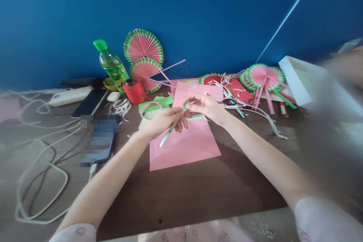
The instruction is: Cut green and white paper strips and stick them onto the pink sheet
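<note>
My left hand (pixel 167 120) pinches a narrow green-and-white paper strip (pixel 168 136), whose lower end sticks out toward me. My right hand (pixel 205 106) meets it at the strip's upper end, its thumb and fingertips closed on a small green piece there. Below both hands lies a pink paper sheet (pixel 184 147) on the brown table. A second pink sheet (pixel 198 91) lies behind them. Just left of my left hand, a roll of tape (pixel 151 104) rests on green paper (pixel 166 101). The black-handled scissors (pixel 229 102) lie to the right of my right hand.
Pleated pink-and-green paper fans (pixel 143 45) lean on the blue wall; more fans (pixel 262 77) lie right. A green-capped bottle (pixel 113 64), red thread spool (pixel 134 90) and phone (pixel 100 138) with white cables stand or lie left. A white box (pixel 300 83) and a blurred person are at right.
</note>
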